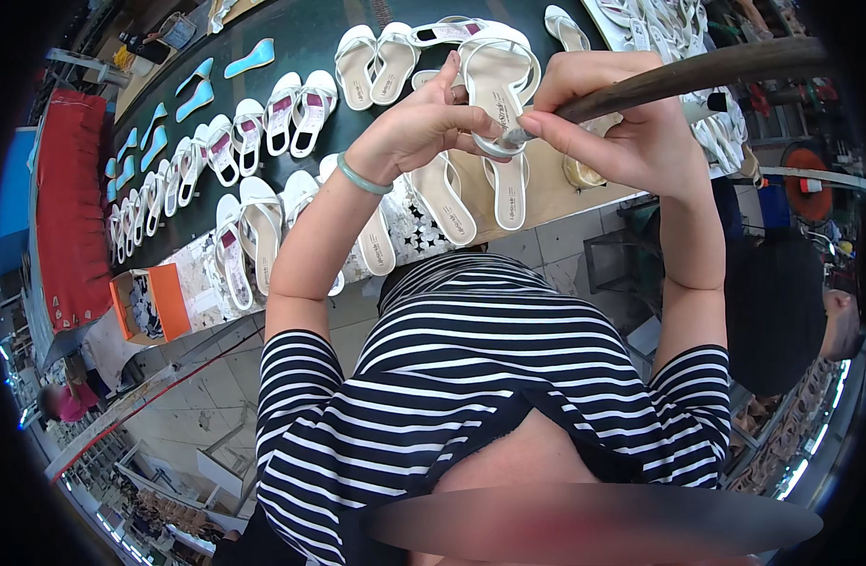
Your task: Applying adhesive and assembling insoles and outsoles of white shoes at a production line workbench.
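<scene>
My left hand (439, 121) is closed around a white open-toed sandal (494, 87) with a beige insole, held up over the near edge of the table. A jade-coloured bangle circles that wrist. In my right hand (631, 127) is a tool with a long dark wooden handle (697, 71), which slants up to the right. Its working end is mostly hidden, so its kind cannot be told. My right thumb and fingertips meet the sandal's end at the insole. Below the held sandal, more white sandals (442, 203) lie along the table's near edge.
Paired white sandals (235, 141) stand in rows on the dark green table (263, 80). Light-blue sole-shaped pieces (251, 58) lie farther left. An orange box (154, 304) sits at the left corner, near red cloth (69, 208). A small round container (582, 173) stands beneath my right hand.
</scene>
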`<state>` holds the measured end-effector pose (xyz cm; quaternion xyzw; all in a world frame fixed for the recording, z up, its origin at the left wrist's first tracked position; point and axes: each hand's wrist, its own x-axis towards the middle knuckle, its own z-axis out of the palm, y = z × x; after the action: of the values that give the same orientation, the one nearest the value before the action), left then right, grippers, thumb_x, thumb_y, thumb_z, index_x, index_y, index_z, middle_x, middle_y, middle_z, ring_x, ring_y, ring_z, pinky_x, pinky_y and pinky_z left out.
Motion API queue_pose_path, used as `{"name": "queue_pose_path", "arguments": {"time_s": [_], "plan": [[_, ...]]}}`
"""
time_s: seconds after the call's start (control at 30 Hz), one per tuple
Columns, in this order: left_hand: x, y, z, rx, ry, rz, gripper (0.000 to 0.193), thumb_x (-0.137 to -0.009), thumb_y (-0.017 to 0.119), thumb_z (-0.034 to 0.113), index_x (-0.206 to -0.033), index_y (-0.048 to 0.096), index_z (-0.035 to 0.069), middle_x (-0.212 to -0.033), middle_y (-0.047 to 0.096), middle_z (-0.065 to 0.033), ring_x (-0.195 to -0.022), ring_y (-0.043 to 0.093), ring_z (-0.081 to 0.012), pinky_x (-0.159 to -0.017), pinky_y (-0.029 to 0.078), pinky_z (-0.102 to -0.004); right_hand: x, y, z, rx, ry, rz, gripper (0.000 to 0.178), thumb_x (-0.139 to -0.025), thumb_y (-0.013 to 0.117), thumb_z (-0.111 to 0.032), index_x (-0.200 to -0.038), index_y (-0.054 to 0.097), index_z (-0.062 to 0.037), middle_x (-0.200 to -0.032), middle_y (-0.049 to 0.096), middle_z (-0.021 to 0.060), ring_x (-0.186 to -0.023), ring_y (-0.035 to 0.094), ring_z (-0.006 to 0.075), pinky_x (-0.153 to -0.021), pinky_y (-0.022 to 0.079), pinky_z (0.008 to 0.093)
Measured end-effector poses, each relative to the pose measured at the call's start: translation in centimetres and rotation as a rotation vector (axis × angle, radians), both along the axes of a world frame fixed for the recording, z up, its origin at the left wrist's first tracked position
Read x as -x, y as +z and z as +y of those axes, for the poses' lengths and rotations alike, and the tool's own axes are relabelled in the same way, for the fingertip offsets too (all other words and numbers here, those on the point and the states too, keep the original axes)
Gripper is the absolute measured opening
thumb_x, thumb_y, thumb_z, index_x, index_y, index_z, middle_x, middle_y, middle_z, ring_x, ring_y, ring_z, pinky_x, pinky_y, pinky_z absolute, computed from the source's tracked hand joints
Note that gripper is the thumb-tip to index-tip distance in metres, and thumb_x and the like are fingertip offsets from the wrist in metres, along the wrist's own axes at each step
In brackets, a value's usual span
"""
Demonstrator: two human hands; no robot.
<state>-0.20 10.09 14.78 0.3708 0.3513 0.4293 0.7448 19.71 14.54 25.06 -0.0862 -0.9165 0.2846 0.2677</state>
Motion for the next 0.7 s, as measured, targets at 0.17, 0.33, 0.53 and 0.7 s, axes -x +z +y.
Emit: {"name": "queue_pose_path", "arguments": {"time_s": [0.17, 0.33, 0.53, 0.7], "plan": [[0.2, -1.4, 0.6, 0.063, 0.008, -0.029, 0.104, -0.076, 0.060, -0.011, -0.145, -0.017, 0.001, -0.116, 0.054, -0.0201, -0.096, 0.065, -0.0270, -0.081, 0.058, -0.0400, 0.1, -0.3, -0.2, -0.011, 0.024, -0.010, 0.009, -0.076, 0.072, 0.003, -0.074, 0.063, 0.0028, -0.065, 0.059, 0.0067, -0.055, 0.054, 0.0140, -0.048, 0.040, 0.0235], [0.3, -1.3, 0.8, 0.088, -0.011, -0.101, 0.104, -0.076, 0.059, -0.012, -0.146, -0.018, 0.004, -0.119, 0.052, -0.0201, -0.097, 0.065, -0.0267, -0.082, 0.058, -0.0400, 0.3, -0.6, -0.4, 0.023, 0.031, 0.026, 0.009, -0.076, 0.072, 0.003, -0.074, 0.063, 0.0025, -0.064, 0.059, 0.0066, -0.055, 0.055, 0.0141, -0.047, 0.040, 0.0237], [0.3, -0.7, 0.6, 0.100, -0.030, -0.117, 0.103, -0.077, 0.060, -0.012, -0.146, -0.014, 0.006, -0.120, 0.053, -0.0193, -0.098, 0.065, -0.0270, -0.084, 0.058, -0.0422, 0.1, -0.5, -0.4, 0.014, 0.076, 0.066, 0.010, -0.076, 0.071, 0.004, -0.073, 0.062, 0.0025, -0.063, 0.058, 0.0070, -0.053, 0.052, 0.0146, -0.047, 0.037, 0.0245], [-0.3, -0.7, 0.1, 0.082, 0.037, -0.082, 0.102, -0.082, 0.056, -0.006, -0.146, -0.023, 0.006, -0.101, 0.062, -0.0192, -0.089, 0.068, -0.0244, -0.074, 0.056, -0.0350, -0.9, -0.3, -0.4, 0.018, 0.071, 0.013, 0.011, -0.076, 0.070, 0.005, -0.071, 0.060, 0.0023, -0.062, 0.056, 0.0077, -0.052, 0.051, 0.0156, -0.046, 0.036, 0.0252]]}}
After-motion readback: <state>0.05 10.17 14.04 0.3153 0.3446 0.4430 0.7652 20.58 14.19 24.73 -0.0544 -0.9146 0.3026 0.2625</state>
